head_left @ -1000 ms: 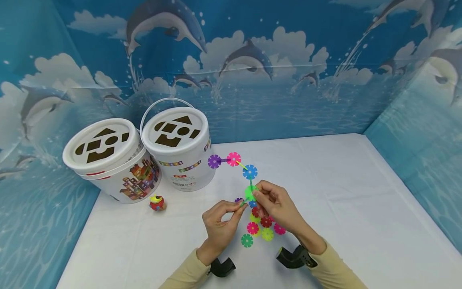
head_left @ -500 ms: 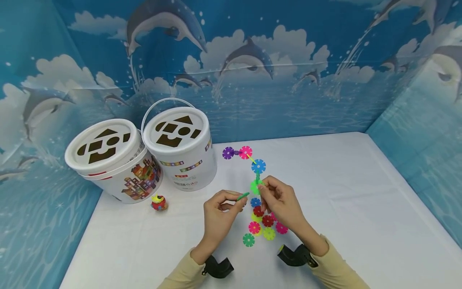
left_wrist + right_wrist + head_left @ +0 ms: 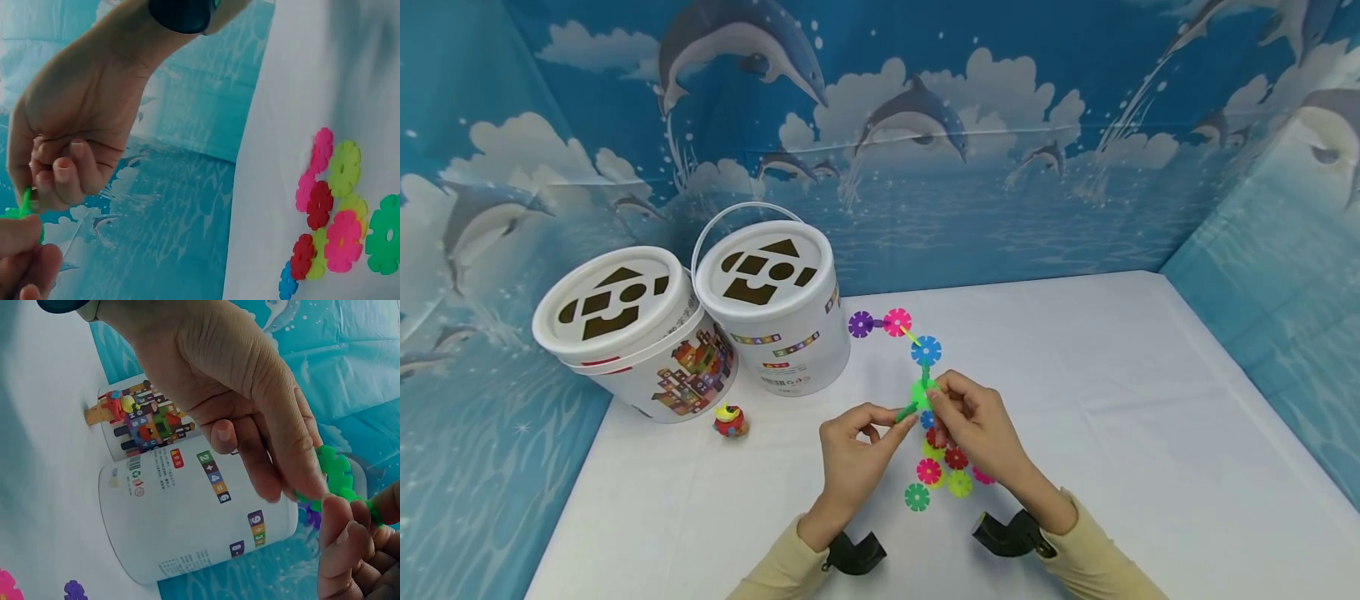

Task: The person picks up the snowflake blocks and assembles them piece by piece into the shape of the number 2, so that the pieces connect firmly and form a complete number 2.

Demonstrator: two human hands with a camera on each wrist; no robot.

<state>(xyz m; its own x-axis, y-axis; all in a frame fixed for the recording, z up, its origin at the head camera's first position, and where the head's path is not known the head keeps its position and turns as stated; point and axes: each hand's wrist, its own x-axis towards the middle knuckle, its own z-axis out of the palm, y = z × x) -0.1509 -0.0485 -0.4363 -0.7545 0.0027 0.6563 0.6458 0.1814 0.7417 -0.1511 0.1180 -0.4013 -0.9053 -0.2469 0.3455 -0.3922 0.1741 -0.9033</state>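
Note:
My right hand point(image 3: 981, 429) pinches a bright green notched disc point(image 3: 922, 393) at the near end of a chain. Beyond it, a darker green connector disc seen edge-on leads to a blue disc point(image 3: 926, 351), then a pink disc point(image 3: 897, 322) and a purple disc point(image 3: 861, 324). Between thumb and fingertips, my left hand point(image 3: 857, 450) holds a green disc point(image 3: 906, 412), turned edge-on at the bright green disc's left edge. Fingers partly hide where the two meet, so how far they interlock cannot be seen.
Loose notched discs, among them a green one point(image 3: 917, 497) and a yellow one point(image 3: 959, 483), lie below the hands. Two lidded white buckets, left point(image 3: 617, 333) and right point(image 3: 771, 333), stand at the back left. A small red-and-yellow toy figure point(image 3: 730, 422) sits before them.
The left hand's green disc drew away from the bright green disc half a second ago and is now back at its edge. The chain swung right, then partly back left.

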